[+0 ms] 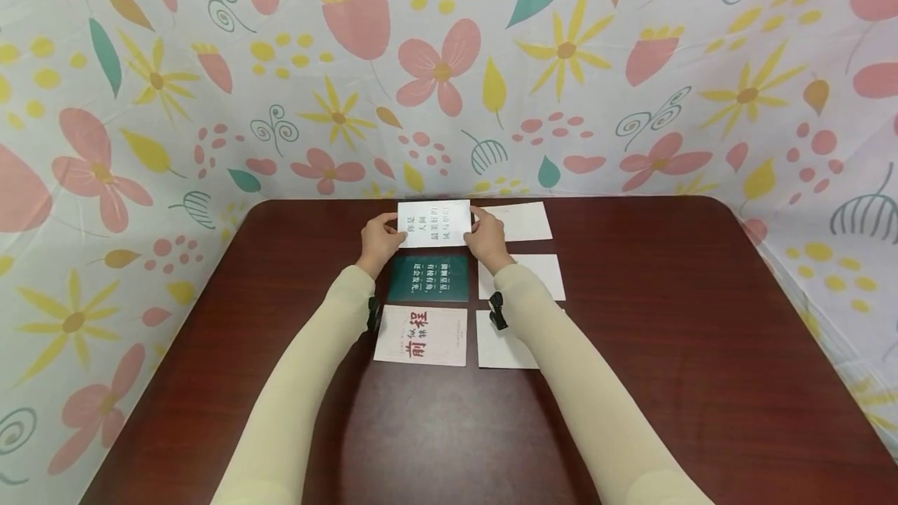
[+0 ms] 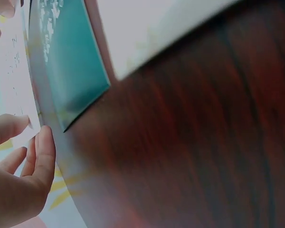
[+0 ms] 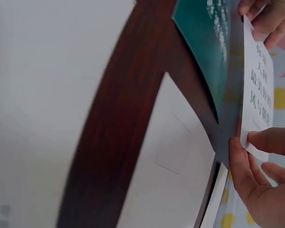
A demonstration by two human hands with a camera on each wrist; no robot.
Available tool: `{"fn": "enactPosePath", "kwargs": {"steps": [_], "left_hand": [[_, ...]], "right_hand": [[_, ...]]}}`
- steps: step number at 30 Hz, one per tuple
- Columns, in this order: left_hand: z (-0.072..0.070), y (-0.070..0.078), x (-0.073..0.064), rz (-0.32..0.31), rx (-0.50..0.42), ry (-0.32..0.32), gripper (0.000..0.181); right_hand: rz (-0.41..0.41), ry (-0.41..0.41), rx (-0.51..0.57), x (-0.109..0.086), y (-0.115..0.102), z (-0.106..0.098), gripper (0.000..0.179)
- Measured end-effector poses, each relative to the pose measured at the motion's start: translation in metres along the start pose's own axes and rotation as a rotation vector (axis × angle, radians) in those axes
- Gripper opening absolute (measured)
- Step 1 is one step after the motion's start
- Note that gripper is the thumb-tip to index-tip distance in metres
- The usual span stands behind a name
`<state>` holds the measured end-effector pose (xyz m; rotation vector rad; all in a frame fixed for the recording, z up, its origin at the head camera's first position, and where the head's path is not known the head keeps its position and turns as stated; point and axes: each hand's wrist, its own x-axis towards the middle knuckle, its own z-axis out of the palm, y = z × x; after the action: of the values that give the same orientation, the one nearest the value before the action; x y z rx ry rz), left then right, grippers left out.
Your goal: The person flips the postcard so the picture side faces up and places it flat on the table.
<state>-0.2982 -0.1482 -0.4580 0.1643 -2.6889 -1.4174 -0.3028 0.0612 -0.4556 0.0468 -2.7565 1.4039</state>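
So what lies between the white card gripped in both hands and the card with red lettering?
In the head view, the green card lies between the held white card and the red-lettered card.

The held card (image 1: 433,224) is white and grey-lettered, the teal card (image 1: 429,279) white-lettered. Pink and yellow flowers (image 1: 440,68) pattern the white cloth (image 1: 459,125)

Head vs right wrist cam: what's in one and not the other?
Head only: the pale pink card with red Chinese characters, the cream sleeves, the black wrist straps.

Right wrist only: a faint rectangular outline on a loose white card.

Both: left hand and right hand pinching the white text card; the teal card, dark tabletop, floral backdrop.
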Motion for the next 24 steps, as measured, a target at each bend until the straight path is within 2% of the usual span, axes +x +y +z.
{"fn": "enactPosePath", "kwargs": {"steps": [7,16,24], "left_hand": [[0.001,0.002,0.002,-0.010,0.131,-0.032,0.046],[0.002,0.003,0.001,-0.043,0.193,-0.036,0.047],[0.003,0.004,0.002,-0.060,0.217,-0.049,0.051]], "right_hand": [[-0.001,-0.052,-0.092,0.000,-0.002,0.005,0.049],[-0.016,-0.088,-0.150,0.001,-0.002,0.013,0.044],[-0.020,-0.150,-0.235,0.003,-0.002,0.018,0.045]]}}
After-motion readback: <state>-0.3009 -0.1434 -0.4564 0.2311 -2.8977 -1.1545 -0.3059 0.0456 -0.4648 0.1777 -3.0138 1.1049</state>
